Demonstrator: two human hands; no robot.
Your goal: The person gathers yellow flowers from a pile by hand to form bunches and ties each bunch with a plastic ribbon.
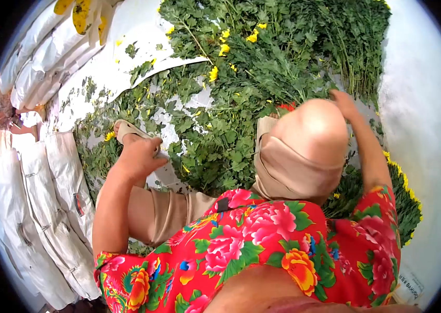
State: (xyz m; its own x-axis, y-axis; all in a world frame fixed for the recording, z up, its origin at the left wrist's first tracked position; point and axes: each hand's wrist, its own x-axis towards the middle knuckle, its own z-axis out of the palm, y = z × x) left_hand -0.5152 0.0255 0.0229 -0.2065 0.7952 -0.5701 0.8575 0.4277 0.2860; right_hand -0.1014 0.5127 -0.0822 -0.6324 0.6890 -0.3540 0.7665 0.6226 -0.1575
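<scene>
My left hand is over my bent leg near the sandal, its fingers curled; whether they hold anything small cannot be made out. My right hand reaches past my raised knee to the edge of the green stems, and its fingers are partly hidden behind the knee. Loose leaves cover the floor between my legs. Yellow flowers lie among the cut stalks. Beside my right forearm sits a bunch with yellow blooms.
White wrapped bundles lie along the left side, with more wrapped bundles at the upper left. Another person's hand shows at the far left edge. A pale sheet runs down the right side.
</scene>
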